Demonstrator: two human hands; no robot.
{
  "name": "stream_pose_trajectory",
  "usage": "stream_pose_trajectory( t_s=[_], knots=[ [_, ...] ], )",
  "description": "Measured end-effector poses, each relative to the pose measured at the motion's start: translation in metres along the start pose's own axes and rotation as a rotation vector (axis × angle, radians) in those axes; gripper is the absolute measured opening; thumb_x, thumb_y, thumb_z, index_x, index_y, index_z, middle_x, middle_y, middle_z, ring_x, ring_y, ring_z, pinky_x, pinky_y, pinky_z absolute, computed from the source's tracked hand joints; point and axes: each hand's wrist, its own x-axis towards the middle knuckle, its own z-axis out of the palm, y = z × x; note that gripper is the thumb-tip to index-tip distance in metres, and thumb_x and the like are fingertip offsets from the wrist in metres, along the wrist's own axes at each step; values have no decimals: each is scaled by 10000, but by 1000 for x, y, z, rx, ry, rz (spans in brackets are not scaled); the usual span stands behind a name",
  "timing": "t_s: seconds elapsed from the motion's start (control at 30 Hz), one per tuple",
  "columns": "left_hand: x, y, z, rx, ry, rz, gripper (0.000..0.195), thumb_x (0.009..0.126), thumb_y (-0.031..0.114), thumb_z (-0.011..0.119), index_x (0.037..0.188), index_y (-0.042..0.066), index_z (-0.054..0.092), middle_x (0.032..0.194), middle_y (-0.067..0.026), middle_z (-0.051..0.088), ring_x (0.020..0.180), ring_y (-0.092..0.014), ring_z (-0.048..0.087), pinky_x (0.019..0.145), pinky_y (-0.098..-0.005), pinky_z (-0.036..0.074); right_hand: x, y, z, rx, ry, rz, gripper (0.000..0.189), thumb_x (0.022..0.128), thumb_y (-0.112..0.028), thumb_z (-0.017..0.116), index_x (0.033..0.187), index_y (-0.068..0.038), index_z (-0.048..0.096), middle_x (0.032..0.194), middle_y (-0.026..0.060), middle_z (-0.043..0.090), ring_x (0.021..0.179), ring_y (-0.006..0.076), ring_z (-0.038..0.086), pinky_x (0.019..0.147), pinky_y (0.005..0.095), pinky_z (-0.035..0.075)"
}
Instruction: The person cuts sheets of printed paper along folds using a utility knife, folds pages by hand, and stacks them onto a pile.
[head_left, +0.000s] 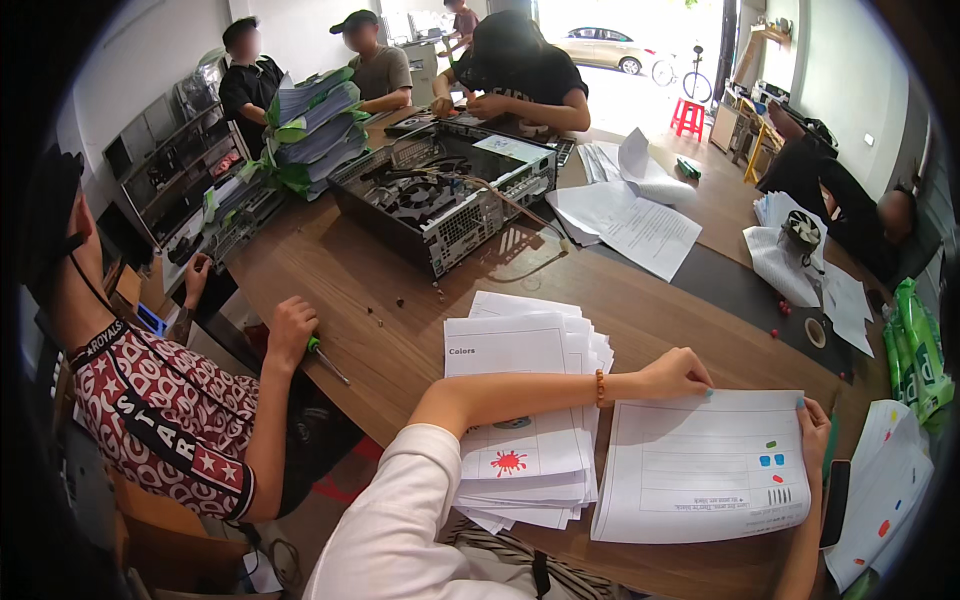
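Note:
My left hand (673, 376) reaches over a stack of printed paper sheets (504, 345) and pinches the top edge of a printed sheet (697, 480). Around the right edge of that same sheet, near its top corner, my right hand (814, 435) is closed. The sheet lies on the wooden table with its print facing up and shows small coloured drawings in a ruled grid. It sits to the right of the stack, whose upper page has a red splash picture. A black smartphone (835, 502) is just right of my right wrist.
An opened desktop computer case (480, 217) stands across the table, with loose papers (652, 232) beside it. On the left, a person's hand (292, 330) rests by a green-handled screwdriver (327, 358). More sheets (877, 487), a tape roll (815, 332) and a small fan (803, 229) are at right.

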Motion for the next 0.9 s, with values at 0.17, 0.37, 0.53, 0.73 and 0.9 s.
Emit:
stream_pose_trajectory(
  t_s=[0.17, 0.37, 0.53, 0.73, 0.9],
  knots=[
    [-1, 4, 1, -1, 8, 24, 180, 755, 76, 621, 883, -45, 655, 813, -162, 662, 722, -185, 641, 688, -260, 504, -2, 3, -6, -21, 2, -30, 178, 850, -112, 571, 954, 22, 624, 752, 30, 637, 611, 30, 538, 521, 148, 393],
    [-3, 4, -1, -2, 10, 22, 179, 752, 70, 611, 878, -50, 653, 817, -166, 661, 736, -185, 643, 705, -261, 506, -5, -2, 2, -3, 25, -1, 192, 839, -51, 538, 1002, 5, 624, 772, 22, 632, 597, 22, 500, 524, 149, 375],
    [-7, 7, -2, -1, 13, 16, 193, 745, 84, 618, 883, -48, 654, 809, -169, 661, 734, -181, 642, 701, -258, 504, -1, 12, -5, 48, 2, 41, 230, 822, -27, 519, 1031, 11, 605, 775, 20, 618, 621, 41, 531, 537, 158, 407],
    [0, -2, 0, 33, -3, 1, 187, 736, 93, 631, 881, -22, 664, 777, -145, 666, 700, -148, 631, 653, -253, 499, -4, 4, -14, -155, -5, 17, 232, 819, -16, 521, 1031, 13, 612, 865, 51, 636, 725, 73, 558, 631, 190, 434],
    [3, -7, -3, 115, 29, -40, 170, 748, 74, 612, 885, -11, 665, 771, -156, 662, 659, -135, 624, 619, -259, 498, -33, -74, -11, -902, 76, -331, 303, 852, -119, 524, 1121, 22, 540, 1019, 235, 578, 894, 326, 591, 794, 341, 444]
  ],
)
